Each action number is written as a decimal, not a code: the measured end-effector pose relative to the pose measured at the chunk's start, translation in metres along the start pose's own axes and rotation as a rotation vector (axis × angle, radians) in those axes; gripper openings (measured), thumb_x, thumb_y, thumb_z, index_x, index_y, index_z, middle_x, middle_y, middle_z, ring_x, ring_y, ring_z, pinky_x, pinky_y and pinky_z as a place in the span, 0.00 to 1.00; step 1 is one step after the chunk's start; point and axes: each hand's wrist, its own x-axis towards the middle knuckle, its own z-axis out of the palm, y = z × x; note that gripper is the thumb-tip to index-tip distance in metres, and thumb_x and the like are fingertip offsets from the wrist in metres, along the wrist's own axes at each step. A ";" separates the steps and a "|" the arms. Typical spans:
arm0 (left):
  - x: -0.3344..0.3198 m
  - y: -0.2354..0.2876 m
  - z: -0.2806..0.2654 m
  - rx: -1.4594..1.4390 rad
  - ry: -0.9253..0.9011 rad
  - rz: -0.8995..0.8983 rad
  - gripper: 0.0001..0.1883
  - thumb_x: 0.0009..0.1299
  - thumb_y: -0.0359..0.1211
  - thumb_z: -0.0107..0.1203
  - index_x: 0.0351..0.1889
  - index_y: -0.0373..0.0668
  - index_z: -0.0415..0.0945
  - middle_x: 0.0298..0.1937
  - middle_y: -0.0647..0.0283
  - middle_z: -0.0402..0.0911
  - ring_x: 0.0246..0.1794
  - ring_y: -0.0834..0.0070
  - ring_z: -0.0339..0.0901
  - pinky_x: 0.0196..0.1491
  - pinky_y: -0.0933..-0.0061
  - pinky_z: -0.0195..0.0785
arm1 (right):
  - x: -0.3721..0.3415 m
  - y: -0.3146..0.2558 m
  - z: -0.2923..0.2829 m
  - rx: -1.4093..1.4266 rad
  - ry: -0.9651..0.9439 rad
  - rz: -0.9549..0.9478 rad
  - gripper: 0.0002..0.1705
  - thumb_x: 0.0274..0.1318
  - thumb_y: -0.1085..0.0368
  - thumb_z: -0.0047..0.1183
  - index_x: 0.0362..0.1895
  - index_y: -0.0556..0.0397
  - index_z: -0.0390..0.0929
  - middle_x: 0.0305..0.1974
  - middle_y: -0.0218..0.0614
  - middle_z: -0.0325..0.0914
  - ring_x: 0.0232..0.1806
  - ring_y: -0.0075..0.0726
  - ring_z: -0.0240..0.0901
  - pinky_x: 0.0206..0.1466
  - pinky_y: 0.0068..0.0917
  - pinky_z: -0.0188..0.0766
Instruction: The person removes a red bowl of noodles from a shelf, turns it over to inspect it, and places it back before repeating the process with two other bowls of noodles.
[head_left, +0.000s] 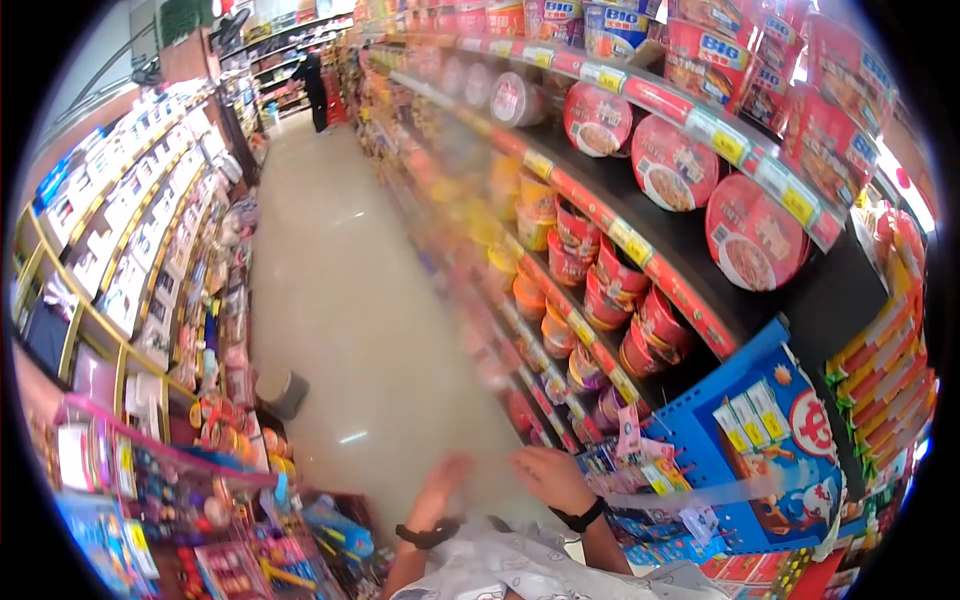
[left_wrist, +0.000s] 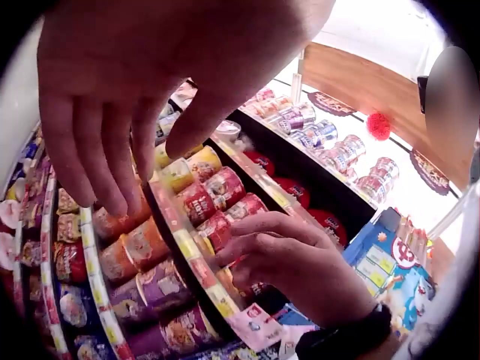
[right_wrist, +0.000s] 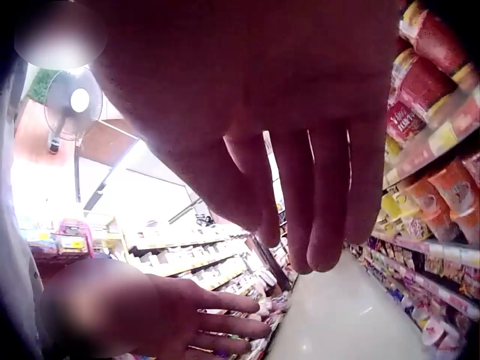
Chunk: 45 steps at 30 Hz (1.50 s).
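In the head view both hands are low in the middle over the aisle floor, a gap between them, nothing held. The left hand (head_left: 443, 490) is blurred, its wrist in a black band. The right hand (head_left: 553, 478) is beside the shelf end, also with a black band. In the left wrist view the left hand (left_wrist: 165, 82) hangs with fingers spread, and the right hand (left_wrist: 289, 262) has gently bent fingers in front of red noodle tubs (left_wrist: 214, 195). The right wrist view has the right hand (right_wrist: 262, 127) with extended fingers above the left hand (right_wrist: 187, 315).
Noodle-bowl shelves (head_left: 640, 250) line the right side, ending in a blue display panel (head_left: 760, 430). Shelves of small goods (head_left: 150, 250) run along the left. A grey stool-like object (head_left: 282, 393) stands on the aisle floor (head_left: 340, 270); a person in dark clothes (head_left: 315, 95) is far ahead.
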 end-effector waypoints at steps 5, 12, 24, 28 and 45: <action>0.105 0.059 -0.037 -0.031 -0.105 0.053 0.17 0.81 0.34 0.54 0.62 0.35 0.79 0.56 0.60 0.86 0.57 0.71 0.82 0.60 0.70 0.75 | 0.083 -0.011 -0.014 -0.092 0.246 0.023 0.10 0.64 0.68 0.61 0.49 0.53 0.85 0.41 0.43 0.86 0.43 0.53 0.85 0.45 0.41 0.81; 0.200 0.072 -0.056 0.189 -0.328 0.105 0.14 0.80 0.31 0.52 0.58 0.37 0.82 0.58 0.59 0.85 0.60 0.68 0.81 0.66 0.65 0.70 | 0.150 0.004 -0.034 0.057 0.534 0.171 0.08 0.66 0.72 0.60 0.47 0.56 0.87 0.41 0.42 0.88 0.41 0.43 0.87 0.44 0.33 0.80; 0.346 0.210 -0.046 0.246 -0.445 0.188 0.13 0.81 0.25 0.50 0.58 0.35 0.81 0.54 0.63 0.84 0.56 0.75 0.79 0.62 0.71 0.71 | 0.278 0.062 -0.084 0.158 0.767 0.083 0.17 0.77 0.66 0.44 0.49 0.62 0.85 0.42 0.46 0.87 0.40 0.44 0.84 0.47 0.37 0.78; 0.398 0.249 -0.025 0.283 -0.444 0.259 0.13 0.81 0.25 0.49 0.59 0.36 0.80 0.55 0.63 0.85 0.57 0.75 0.79 0.62 0.71 0.71 | 0.292 0.082 -0.093 0.106 0.843 0.046 0.18 0.76 0.67 0.44 0.55 0.64 0.83 0.43 0.47 0.87 0.37 0.41 0.81 0.47 0.35 0.78; 0.534 0.400 0.111 0.306 -0.342 1.125 0.12 0.72 0.20 0.51 0.50 0.36 0.80 0.62 0.53 0.84 0.58 0.64 0.79 0.53 0.68 0.69 | 0.353 0.022 -0.190 -0.925 1.258 0.295 0.19 0.46 0.78 0.58 0.46 0.57 0.85 0.45 0.44 0.88 0.39 0.49 0.83 0.41 0.40 0.78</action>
